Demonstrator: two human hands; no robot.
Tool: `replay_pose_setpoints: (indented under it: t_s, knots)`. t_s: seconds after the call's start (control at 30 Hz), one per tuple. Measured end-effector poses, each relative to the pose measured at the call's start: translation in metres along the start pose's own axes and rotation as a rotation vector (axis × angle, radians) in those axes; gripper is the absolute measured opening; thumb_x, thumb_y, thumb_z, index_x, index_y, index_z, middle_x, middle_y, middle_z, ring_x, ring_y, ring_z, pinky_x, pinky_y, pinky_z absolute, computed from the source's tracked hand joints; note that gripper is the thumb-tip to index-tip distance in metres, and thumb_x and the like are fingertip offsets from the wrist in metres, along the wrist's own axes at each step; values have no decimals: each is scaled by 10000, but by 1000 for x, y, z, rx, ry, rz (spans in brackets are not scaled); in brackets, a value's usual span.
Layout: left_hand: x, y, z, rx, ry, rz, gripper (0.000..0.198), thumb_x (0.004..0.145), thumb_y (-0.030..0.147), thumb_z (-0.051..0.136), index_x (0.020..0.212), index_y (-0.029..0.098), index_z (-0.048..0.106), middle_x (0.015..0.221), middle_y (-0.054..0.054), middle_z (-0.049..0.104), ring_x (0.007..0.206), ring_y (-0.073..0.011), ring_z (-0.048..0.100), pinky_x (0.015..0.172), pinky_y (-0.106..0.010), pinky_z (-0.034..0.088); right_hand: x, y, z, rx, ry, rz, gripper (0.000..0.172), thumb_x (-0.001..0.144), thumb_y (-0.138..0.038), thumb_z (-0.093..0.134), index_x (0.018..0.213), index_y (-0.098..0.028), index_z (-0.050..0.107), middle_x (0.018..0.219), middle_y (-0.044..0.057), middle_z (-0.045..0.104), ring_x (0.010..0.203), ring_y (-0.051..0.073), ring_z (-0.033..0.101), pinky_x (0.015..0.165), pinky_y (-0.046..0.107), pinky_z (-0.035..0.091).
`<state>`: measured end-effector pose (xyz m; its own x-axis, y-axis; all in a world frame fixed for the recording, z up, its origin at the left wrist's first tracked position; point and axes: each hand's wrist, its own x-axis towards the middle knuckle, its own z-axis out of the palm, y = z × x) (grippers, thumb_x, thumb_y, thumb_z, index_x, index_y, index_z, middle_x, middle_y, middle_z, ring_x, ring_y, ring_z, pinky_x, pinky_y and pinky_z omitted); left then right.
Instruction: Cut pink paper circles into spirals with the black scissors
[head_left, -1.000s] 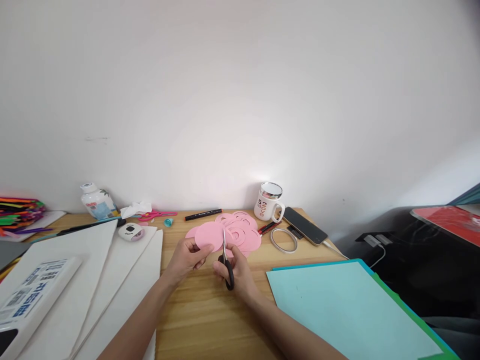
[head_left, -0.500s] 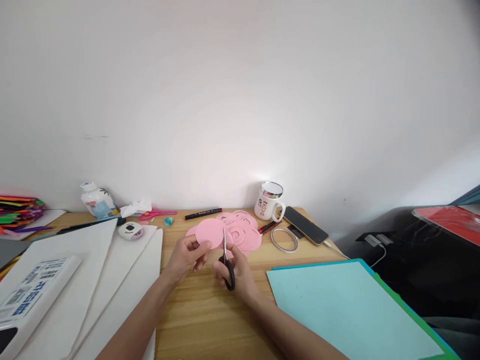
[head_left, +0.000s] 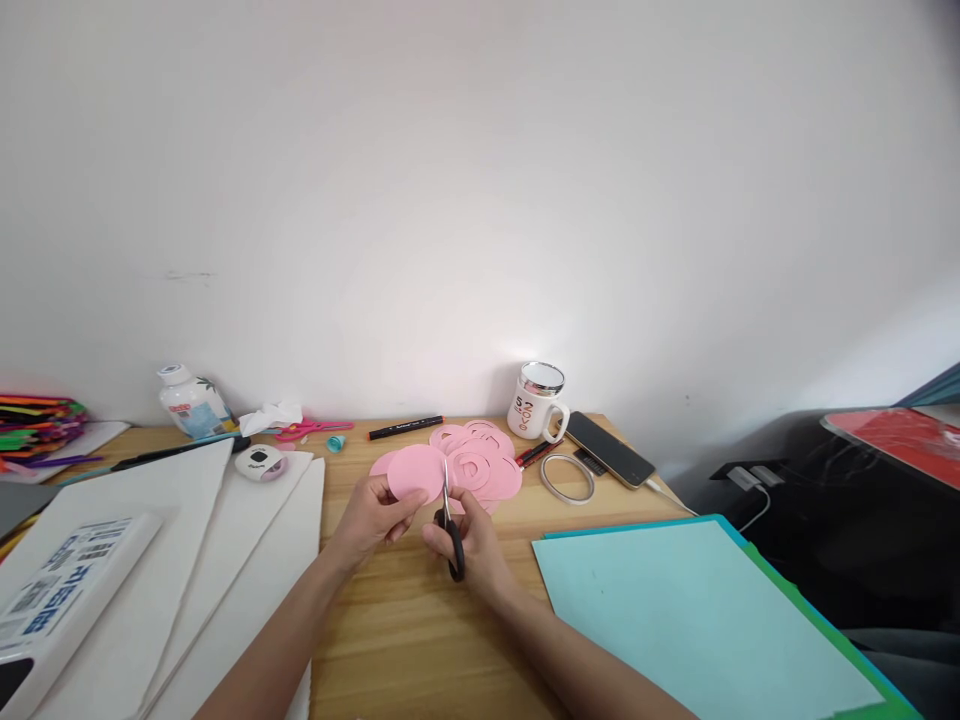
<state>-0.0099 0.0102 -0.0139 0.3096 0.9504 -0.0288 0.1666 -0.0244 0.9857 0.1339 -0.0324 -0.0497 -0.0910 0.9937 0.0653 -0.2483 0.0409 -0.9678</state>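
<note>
Between the thumb and fingers of my left hand (head_left: 377, 517) is a round pink paper disc (head_left: 415, 472), pinched at its lower edge. My right hand (head_left: 472, 545) is closed on black-handled scissors (head_left: 451, 540), whose blades point up along the disc's right edge. Behind and to the right of the disc lies a pile of pink paper rings and discs (head_left: 495, 478) on the wooden table (head_left: 420, 640).
A black marker (head_left: 405, 428), a white mug (head_left: 534, 405), a tape roll (head_left: 568, 479) and a phone (head_left: 611, 448) lie or stand beyond my hands. White sheets (head_left: 277, 570) cover the left side, light blue sheets (head_left: 690, 610) the right. Pink scissors (head_left: 311, 428) lie at the back left.
The disc and the scissors have shifted slightly left. The scissor blades look closer together, and the whole view has moved a little.
</note>
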Motion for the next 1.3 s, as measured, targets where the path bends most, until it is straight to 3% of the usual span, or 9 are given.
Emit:
replay_pose_setpoints:
  t_s: [0.43,0.9,1.1,1.3]
  knots:
    - [0,5,0,-8,15,27,341,703,410,633,528,149,499,359,67,414,336,-41,311,354,-181,206,1,2,-1,-22,-12,-6,458,683,-358,710,1001,-197,423,457,-101,496,396,81,385,383,173,294]
    - [-3,15,6,-205,67,-18,331,645,431,668,550,150,523,413,43,514,297,-51,382,308,-175,254,-2,1,3,-23,-26,30,512,654,-428,717,988,-195,407,426,-105,494,352,82,388,364,173,274]
    - [-4,13,10,-220,150,-36,341,638,377,685,467,138,512,383,44,469,299,-38,350,312,-174,235,-5,-1,4,-23,-112,49,586,570,-378,796,992,-210,425,519,-103,479,430,78,395,416,180,283]
    - [0,6,5,-269,385,47,317,678,380,665,510,144,536,340,49,455,322,-55,353,332,-176,253,-4,-6,-3,0,-297,75,553,600,-397,776,993,-224,427,541,-103,474,431,82,410,419,188,301]
